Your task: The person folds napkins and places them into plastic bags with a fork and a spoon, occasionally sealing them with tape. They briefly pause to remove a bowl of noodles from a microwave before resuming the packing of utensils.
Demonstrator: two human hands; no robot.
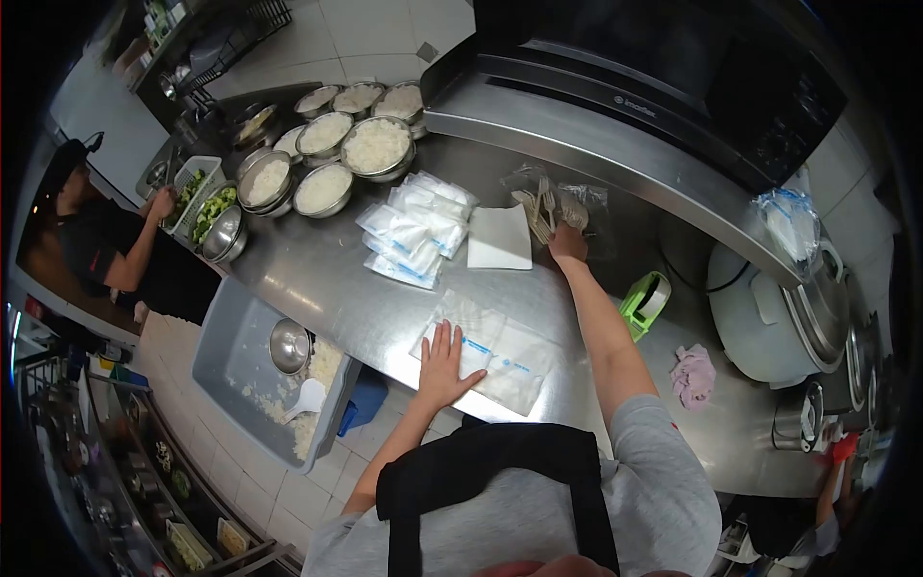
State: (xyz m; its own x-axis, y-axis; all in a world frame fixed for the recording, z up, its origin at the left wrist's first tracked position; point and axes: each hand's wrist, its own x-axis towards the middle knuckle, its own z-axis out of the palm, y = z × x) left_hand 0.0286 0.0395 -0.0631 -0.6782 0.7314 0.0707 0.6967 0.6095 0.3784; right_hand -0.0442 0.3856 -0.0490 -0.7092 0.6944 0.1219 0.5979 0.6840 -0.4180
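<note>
My left hand (444, 370) lies flat with fingers spread on clear plastic bags (510, 363) with blue print, near the counter's front edge. Farther out, my right hand (568, 244) is at an opened clear bag holding pale forks (546, 200). Its fingers are bent in by the fork handles; what they grip is partly hidden. Just left of that hand lies a stack of white napkins (500, 238). Beside the napkins is a heap of white packets in clear wrap (415, 229).
Several metal bowls of rice (378, 147) stand at the back left. A grey tub (252, 385) sits below the counter. On the right are a green tape dispenser (644, 305), a pink cloth (692, 376) and a large cooker (769, 308). A co-worker (115, 240) handles greens at far left.
</note>
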